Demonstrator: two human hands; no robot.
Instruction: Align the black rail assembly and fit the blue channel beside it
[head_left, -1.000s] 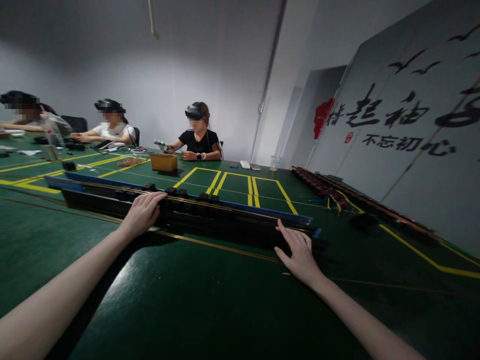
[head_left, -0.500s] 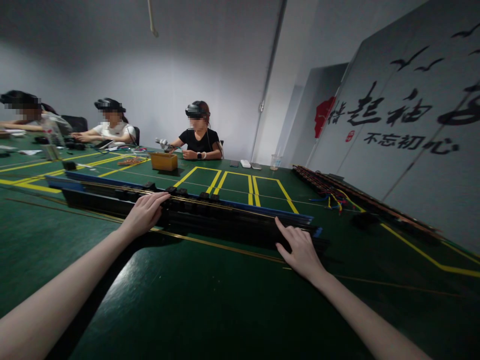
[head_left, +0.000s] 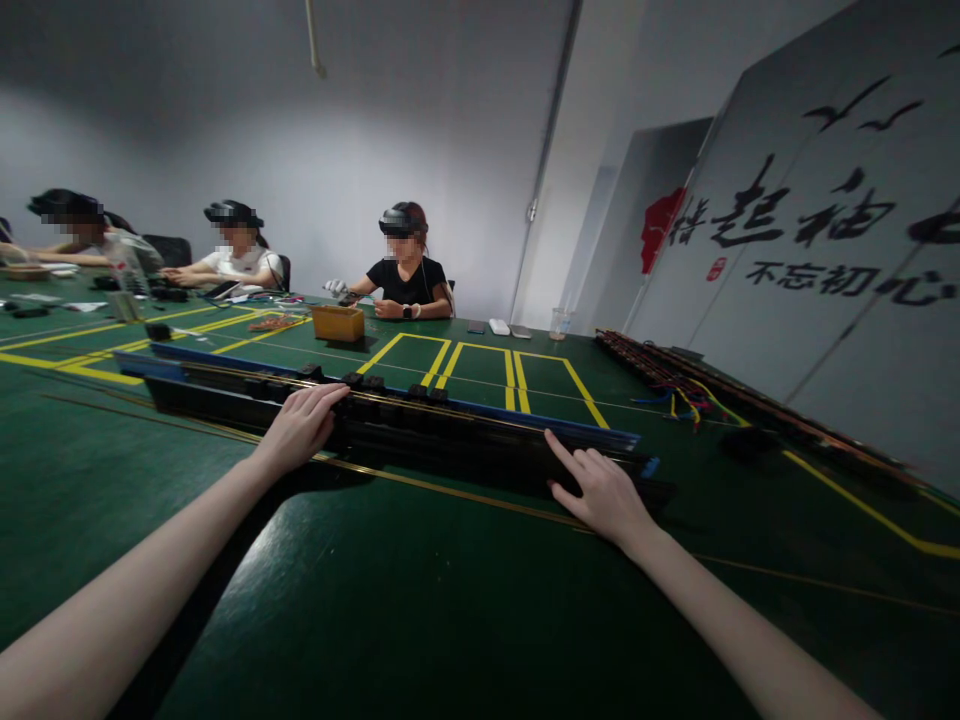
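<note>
A long black trough-like rail with blue edges lies across the green table. Thin brass-coloured rods run along its top, past several small black blocks. My left hand rests over the rail left of its middle, fingers outstretched and close together, fingertips on the rods beside the blocks. Near the rail's right end, my right hand has its index finger extended to the rod's end, thumb apart below and the other fingers bent. Whether that fingertip presses the rod or the rail, I cannot tell.
More thin brass rods lie on the table in front of the rail. Beyond it stands a yellow-brown box. Long dark strips with coloured wires lie at right. Several people sit across the table.
The whole view has shifted slightly, so everything appears a little farther right. My right hand sits slightly farther left along the rail; my left hand keeps its place on it.
</note>
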